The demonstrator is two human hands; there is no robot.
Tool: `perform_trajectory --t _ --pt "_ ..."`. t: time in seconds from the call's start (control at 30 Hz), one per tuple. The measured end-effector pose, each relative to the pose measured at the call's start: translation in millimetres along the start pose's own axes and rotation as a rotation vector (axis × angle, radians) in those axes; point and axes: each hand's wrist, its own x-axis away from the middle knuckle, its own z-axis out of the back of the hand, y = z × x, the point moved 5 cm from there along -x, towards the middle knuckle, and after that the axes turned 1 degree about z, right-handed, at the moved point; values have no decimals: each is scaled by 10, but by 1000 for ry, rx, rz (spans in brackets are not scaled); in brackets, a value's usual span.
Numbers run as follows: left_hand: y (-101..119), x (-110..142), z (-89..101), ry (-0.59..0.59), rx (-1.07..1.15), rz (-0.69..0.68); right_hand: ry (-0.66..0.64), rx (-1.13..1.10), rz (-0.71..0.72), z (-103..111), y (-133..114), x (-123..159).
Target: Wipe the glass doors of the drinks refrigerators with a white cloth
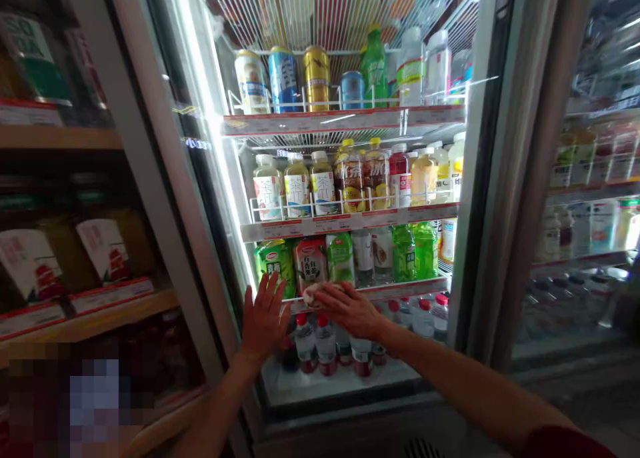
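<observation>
The right hand (350, 309) presses a crumpled cloth (316, 294) under its fingers, against the front rail of the third shelf (410, 289). The left hand (265, 318) is spread and holds nothing visible, near a green drink bottle (276, 261). That shelf holds green, red and clear bottles; red-capped bottles (326, 345) fill the fridge (345, 391) bottom; cans (317, 78) stand up top.

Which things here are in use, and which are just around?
In use:
- right hand, on the crumpled cloth
- left hand, spread open
- cooler front

Just around:
- cans
- tea bottles
- red-capped bottles
- bottles on the side shelf
</observation>
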Motion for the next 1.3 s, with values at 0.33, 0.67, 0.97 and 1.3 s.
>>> perform_trajectory --t 0.33,0.67,0.97,1.3 --pt "-358 236 91 -34 -47 154 74 21 -157 -35 42 -590" --pt "-565 368 231 -48 -55 229 116 -4 -202 -128 44 -1079" --pt "-683 459 284 -63 -79 236 18 -78 95 -276 -376 -1147" --pt "-798 271 355 -3 -89 290 93 -7 75 -169 -170 -1481"
